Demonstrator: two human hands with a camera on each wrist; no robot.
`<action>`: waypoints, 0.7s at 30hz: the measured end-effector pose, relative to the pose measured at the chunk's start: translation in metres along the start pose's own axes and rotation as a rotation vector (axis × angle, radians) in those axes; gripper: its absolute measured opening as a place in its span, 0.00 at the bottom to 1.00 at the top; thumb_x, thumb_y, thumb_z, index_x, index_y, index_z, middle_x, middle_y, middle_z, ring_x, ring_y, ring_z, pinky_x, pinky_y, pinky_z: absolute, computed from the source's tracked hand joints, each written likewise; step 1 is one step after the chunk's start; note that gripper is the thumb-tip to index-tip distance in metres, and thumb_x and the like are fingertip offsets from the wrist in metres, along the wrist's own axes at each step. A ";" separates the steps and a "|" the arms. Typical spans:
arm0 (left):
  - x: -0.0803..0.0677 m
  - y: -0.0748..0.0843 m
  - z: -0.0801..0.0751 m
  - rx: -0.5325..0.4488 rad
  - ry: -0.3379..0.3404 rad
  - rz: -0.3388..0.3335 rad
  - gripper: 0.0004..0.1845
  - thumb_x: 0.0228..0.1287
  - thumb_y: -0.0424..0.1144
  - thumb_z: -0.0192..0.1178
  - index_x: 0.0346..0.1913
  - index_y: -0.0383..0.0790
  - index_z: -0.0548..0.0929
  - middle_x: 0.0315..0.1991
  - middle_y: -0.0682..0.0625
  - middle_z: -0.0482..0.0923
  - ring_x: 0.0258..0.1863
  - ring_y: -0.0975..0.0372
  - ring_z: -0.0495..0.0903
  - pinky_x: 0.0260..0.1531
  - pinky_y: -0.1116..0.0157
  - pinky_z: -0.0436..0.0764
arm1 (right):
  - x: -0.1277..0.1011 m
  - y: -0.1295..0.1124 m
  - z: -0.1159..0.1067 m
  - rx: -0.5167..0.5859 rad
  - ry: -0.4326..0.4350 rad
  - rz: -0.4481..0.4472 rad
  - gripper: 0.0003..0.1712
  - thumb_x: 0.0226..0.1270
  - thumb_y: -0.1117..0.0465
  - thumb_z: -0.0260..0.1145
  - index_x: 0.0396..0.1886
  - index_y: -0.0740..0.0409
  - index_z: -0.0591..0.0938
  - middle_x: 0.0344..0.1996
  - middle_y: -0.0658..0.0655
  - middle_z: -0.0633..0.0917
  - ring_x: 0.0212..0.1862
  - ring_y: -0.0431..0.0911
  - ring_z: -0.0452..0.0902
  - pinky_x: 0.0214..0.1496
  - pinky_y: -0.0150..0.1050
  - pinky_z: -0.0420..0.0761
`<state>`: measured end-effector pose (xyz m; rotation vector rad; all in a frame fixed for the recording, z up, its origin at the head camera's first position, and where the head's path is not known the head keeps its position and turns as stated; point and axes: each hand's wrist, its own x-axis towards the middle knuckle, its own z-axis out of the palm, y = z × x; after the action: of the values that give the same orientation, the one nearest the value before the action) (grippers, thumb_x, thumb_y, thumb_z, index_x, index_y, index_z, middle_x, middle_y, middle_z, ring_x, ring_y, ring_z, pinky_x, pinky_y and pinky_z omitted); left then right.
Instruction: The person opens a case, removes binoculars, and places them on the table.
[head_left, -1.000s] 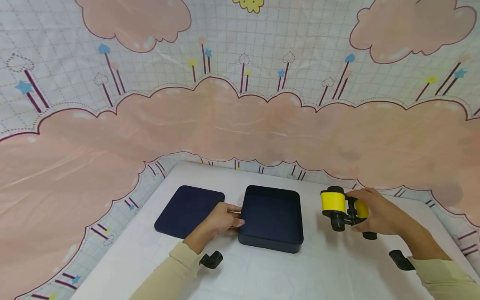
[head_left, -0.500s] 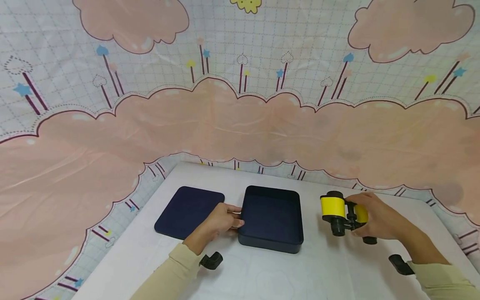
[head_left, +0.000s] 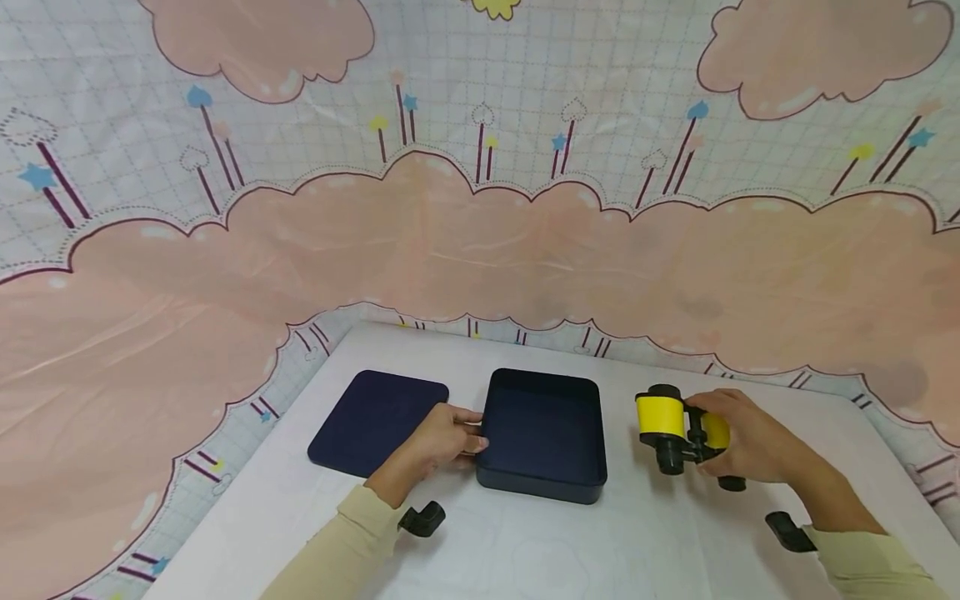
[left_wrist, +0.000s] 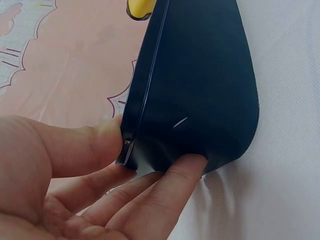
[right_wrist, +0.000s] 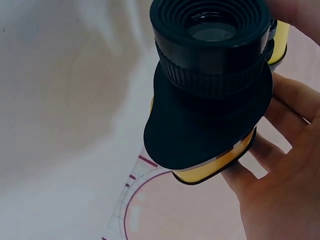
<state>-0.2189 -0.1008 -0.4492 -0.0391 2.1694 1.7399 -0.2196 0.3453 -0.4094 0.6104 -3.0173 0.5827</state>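
Note:
In the head view my left hand point(head_left: 442, 433) is against the left wall of a dark navy, open-topped box point(head_left: 543, 492). The left wrist view shows the thumb at the rim of the box point(left_wrist: 200, 80) and the other fingers extended against its wall. A matching flat lid point(head_left: 375, 421) lies to the left, partly behind the left hand. On the right, my right hand point(head_left: 753, 437) grips yellow and black binoculars point(head_left: 662, 417) above the table. Their black eyepiece point(right_wrist: 210, 60) is close up in the right wrist view, with fingers wrapped along the far side.
A white-covered table point(head_left: 540, 550) bears the box and lid. Behind it hangs a patterned cloth point(head_left: 480, 250) with pink clouds. Black wrist mounts point(head_left: 423, 518) protrude beside both sleeves.
The right hand, holding the binoculars, has lowered slightly and shifted a little to the left. My left hand, the box and the lid stay in place.

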 end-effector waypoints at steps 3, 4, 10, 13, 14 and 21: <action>0.000 0.001 -0.001 0.010 0.004 0.005 0.30 0.64 0.21 0.66 0.69 0.24 0.74 0.64 0.28 0.79 0.58 0.47 0.86 0.50 0.53 0.89 | 0.001 0.000 0.002 0.003 -0.001 0.004 0.54 0.38 0.50 0.89 0.67 0.63 0.77 0.64 0.69 0.77 0.63 0.66 0.71 0.58 0.71 0.81; 0.000 0.001 -0.001 0.014 0.004 0.006 0.30 0.64 0.22 0.66 0.69 0.24 0.75 0.64 0.29 0.79 0.58 0.48 0.87 0.50 0.53 0.89 | 0.001 0.000 0.002 0.006 -0.002 0.006 0.54 0.38 0.50 0.89 0.67 0.63 0.77 0.64 0.70 0.77 0.63 0.66 0.71 0.59 0.71 0.81; -0.001 0.001 -0.001 0.010 0.001 0.003 0.30 0.64 0.21 0.66 0.69 0.23 0.74 0.64 0.29 0.80 0.58 0.48 0.86 0.50 0.53 0.89 | 0.001 -0.001 0.004 0.013 -0.008 0.021 0.54 0.37 0.51 0.89 0.67 0.63 0.77 0.65 0.71 0.76 0.62 0.66 0.71 0.58 0.72 0.80; -0.001 0.001 -0.001 0.002 0.001 0.003 0.29 0.64 0.21 0.65 0.69 0.23 0.74 0.64 0.28 0.79 0.58 0.47 0.86 0.50 0.52 0.89 | 0.001 0.000 0.005 0.017 -0.013 0.025 0.54 0.38 0.51 0.89 0.67 0.62 0.77 0.65 0.71 0.76 0.62 0.66 0.71 0.58 0.72 0.80; -0.001 0.001 -0.001 -0.001 0.000 0.003 0.29 0.64 0.21 0.65 0.69 0.23 0.74 0.64 0.28 0.79 0.58 0.47 0.86 0.50 0.52 0.89 | 0.001 0.001 0.005 0.019 -0.014 0.025 0.54 0.38 0.51 0.89 0.67 0.62 0.77 0.65 0.71 0.75 0.62 0.67 0.71 0.58 0.73 0.80; -0.001 0.002 -0.001 -0.003 0.002 0.002 0.29 0.64 0.21 0.65 0.69 0.23 0.74 0.65 0.28 0.79 0.59 0.46 0.86 0.50 0.52 0.89 | -0.001 0.002 0.008 0.032 -0.015 0.027 0.54 0.36 0.53 0.89 0.67 0.62 0.77 0.65 0.73 0.74 0.61 0.67 0.72 0.58 0.74 0.79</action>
<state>-0.2188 -0.1017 -0.4469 -0.0396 2.1687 1.7452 -0.2189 0.3449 -0.4174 0.5795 -3.0407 0.6314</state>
